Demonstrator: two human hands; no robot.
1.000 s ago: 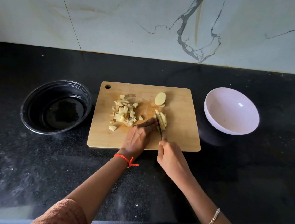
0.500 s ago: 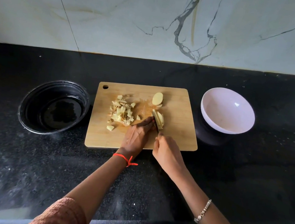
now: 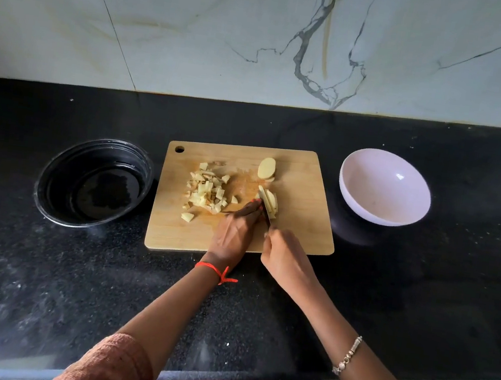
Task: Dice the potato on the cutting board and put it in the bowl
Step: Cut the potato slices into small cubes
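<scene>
A person's left hand (image 3: 232, 235) rests on the wooden cutting board (image 3: 301, 230), its straight fingers steadying a stack of potato slices (image 3: 271, 199) at their tips. The right hand (image 3: 285, 254), close beside it, grips a knife (image 3: 266, 214) with the blade against the slices. Diced potato (image 3: 208, 192) is heaped just left of the left hand's fingers, and an uncut end piece (image 3: 266, 168) lies farther ahead. The white bowl (image 3: 369, 188) stands well to the right of the right hand, with no potato in it. A black bowl (image 3: 71, 174) sits far left.

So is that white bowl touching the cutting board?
Apart. The head view shows black counter between the white bowl and the cutting board.
</scene>
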